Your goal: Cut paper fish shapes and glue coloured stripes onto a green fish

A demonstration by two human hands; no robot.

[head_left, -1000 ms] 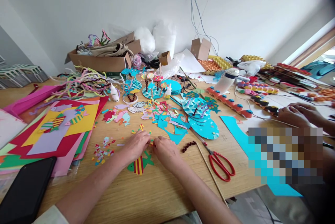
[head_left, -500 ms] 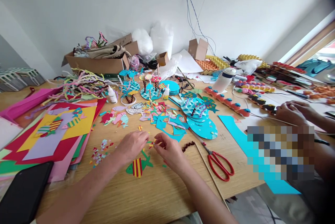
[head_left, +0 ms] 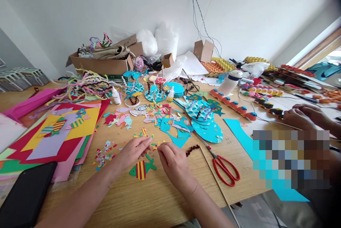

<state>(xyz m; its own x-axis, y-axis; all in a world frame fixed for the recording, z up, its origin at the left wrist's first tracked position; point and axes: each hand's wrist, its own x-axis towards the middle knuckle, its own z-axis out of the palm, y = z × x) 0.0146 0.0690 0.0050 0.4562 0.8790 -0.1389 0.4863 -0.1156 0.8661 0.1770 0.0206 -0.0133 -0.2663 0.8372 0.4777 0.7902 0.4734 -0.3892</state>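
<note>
My left hand (head_left: 139,148) hovers over the table with thumb and fingers pressed together; whatever it may pinch is too small to name. Across from it my right hand (head_left: 173,158) is closed, its fingers curled in, and what they hold is hidden. A narrow gap separates the two hands. Just below them lies a green paper fish (head_left: 132,171) with red and yellow stripes across its body. Small yellow and red paper strips (head_left: 144,131) are scattered beyond my fingertips. To the left is a patch of tiny coloured paper bits (head_left: 104,155).
Red-handled scissors (head_left: 226,171), a thin stick (head_left: 215,178) and a brown curled pipe cleaner (head_left: 192,149) lie right. Coloured paper sheets (head_left: 44,146) and a black phone (head_left: 28,196) lie left. Blue discs (head_left: 207,131) and glue bottles (head_left: 116,96) stand beyond. A co-worker's hands (head_left: 303,116) are at right.
My right hand has turned and its fingers have curled in, where they were more spread before. My left hand has shifted slightly down. The whole view has moved a little.
</note>
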